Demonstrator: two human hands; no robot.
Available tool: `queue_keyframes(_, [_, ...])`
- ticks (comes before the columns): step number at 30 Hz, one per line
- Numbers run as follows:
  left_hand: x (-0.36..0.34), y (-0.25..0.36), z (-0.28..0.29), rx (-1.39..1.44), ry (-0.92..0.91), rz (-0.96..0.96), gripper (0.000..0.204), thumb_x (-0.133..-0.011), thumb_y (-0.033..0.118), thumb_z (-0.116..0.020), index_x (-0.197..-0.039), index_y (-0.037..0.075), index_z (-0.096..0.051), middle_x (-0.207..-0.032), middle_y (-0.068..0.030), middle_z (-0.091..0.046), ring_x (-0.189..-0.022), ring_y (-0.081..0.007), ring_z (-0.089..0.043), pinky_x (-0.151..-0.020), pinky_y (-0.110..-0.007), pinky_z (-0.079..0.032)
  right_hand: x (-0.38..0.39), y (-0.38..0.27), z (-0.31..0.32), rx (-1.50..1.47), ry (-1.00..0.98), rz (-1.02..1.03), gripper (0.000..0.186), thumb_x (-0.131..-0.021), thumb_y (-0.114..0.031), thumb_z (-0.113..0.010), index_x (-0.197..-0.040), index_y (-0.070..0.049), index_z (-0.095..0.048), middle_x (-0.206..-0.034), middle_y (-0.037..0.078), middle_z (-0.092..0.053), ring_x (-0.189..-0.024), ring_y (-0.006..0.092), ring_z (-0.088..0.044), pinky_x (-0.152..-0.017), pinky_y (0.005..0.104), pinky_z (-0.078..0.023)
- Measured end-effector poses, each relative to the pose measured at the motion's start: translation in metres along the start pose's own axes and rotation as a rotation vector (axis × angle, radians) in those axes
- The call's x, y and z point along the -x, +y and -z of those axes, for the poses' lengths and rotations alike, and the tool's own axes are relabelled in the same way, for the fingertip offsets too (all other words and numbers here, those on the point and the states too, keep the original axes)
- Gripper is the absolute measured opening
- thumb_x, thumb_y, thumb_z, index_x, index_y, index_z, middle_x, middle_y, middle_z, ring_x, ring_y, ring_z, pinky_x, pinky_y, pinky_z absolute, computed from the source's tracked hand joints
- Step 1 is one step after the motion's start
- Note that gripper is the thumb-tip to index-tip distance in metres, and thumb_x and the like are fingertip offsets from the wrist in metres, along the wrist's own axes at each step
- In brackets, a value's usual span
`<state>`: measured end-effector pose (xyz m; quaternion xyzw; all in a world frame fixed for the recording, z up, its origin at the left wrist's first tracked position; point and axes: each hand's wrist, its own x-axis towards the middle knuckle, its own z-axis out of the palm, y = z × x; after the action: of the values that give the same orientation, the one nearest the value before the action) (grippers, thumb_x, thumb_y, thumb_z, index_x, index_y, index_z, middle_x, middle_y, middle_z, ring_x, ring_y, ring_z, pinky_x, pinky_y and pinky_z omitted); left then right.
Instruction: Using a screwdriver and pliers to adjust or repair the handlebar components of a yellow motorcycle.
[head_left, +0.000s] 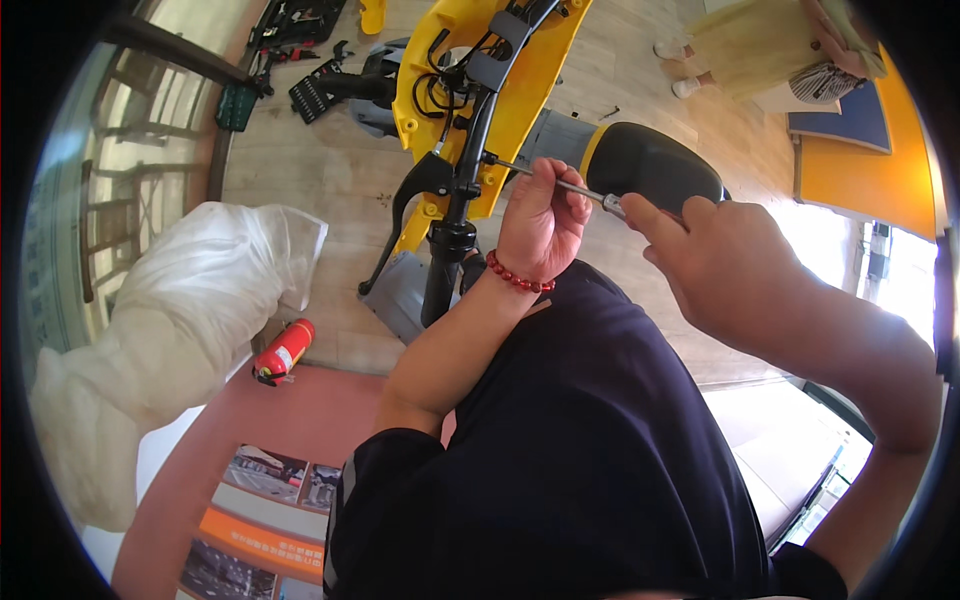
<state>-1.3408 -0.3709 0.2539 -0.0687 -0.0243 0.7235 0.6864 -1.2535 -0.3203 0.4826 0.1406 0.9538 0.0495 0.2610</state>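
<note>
A screwdriver with a long thin metal shaft slants across in front of a partly stripped two-wheeler. My right hand is closed around its handle, covering most of it. Thumb and fingers of my left hand pinch the shaft partway along; a red bead bracelet circles that wrist. The shaft's far end meets a small dark fitting beside the black frame tube. Whether the tip sits in a screw is too small to tell. Behind the tube stands a yellow body panel with black cables running inside it.
The black seat lies beyond my hands. A plastic-covered object and a red fire extinguisher are at left. Tool cases rest on the floor at the far left. Another person stands at the far right near an orange panel.
</note>
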Motion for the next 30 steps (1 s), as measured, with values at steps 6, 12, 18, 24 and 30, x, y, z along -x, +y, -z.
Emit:
queue_keyframes(6, [0.002, 0.001, -0.002, 0.011, 0.037, -0.015, 0.023, -0.087, 0.031, -0.056, -0.088, 0.009, -0.059, -0.081, -0.0043, -0.061, -0.067, -0.0129, -0.058, -0.062, -0.025, -0.047, -0.007, -0.005, 0.002, -0.578, -0.099, -0.339, 0.029, -0.081, -0.014, -0.054, -0.11, -0.009, -0.051, -0.067, 0.015, -0.059, -0.067, 0.0319, -0.059, -0.061, 0.0433, -0.046])
queue_keyframes(12, [0.002, 0.005, -0.001, 0.02, 0.06, 0.029, 0.021, -0.088, 0.03, -0.055, -0.088, 0.009, -0.059, -0.081, -0.0039, -0.061, -0.067, -0.0126, -0.057, -0.062, -0.025, -0.047, -0.001, -0.007, 0.004, -0.429, -0.132, -0.228, 0.024, -0.078, -0.009, -0.053, -0.1, -0.001, -0.051, -0.074, 0.018, -0.059, -0.071, 0.0329, -0.06, -0.062, 0.0397, -0.047])
queue_keyframes(18, [0.006, 0.007, -0.001, -0.003, 0.054, 0.059, 0.02, -0.089, 0.028, -0.053, -0.088, 0.009, -0.059, -0.082, -0.0036, -0.061, -0.067, -0.0126, -0.057, -0.064, -0.025, -0.046, 0.009, -0.007, -0.002, 0.018, 0.147, 0.102, 0.024, -0.073, -0.011, -0.057, -0.094, 0.0, -0.052, -0.067, 0.009, -0.053, -0.064, 0.0207, -0.058, -0.053, 0.032, -0.045])
queue_keyframes(24, [0.004, 0.007, 0.001, 0.02, 0.014, 0.054, 0.023, -0.091, 0.03, -0.05, -0.092, 0.008, -0.058, -0.087, -0.0031, -0.058, -0.073, -0.0118, -0.057, -0.067, -0.023, -0.049, 0.001, -0.004, -0.003, 0.196, 0.133, 0.065, 0.021, -0.074, -0.014, -0.057, -0.091, -0.002, -0.057, -0.063, 0.006, -0.053, -0.056, 0.0154, -0.056, -0.042, 0.0263, -0.041])
queue_keyframes(30, [0.007, 0.004, 0.002, 0.005, 0.035, 0.062, 0.018, -0.088, 0.027, -0.055, -0.09, 0.01, -0.059, -0.085, -0.0031, -0.062, -0.07, -0.012, -0.059, -0.065, -0.024, -0.047, 0.006, -0.007, -0.008, 0.025, 0.027, 0.004, 0.022, -0.076, -0.015, -0.056, -0.095, -0.002, -0.056, -0.065, 0.009, -0.057, -0.056, 0.019, -0.06, -0.041, 0.0285, -0.046])
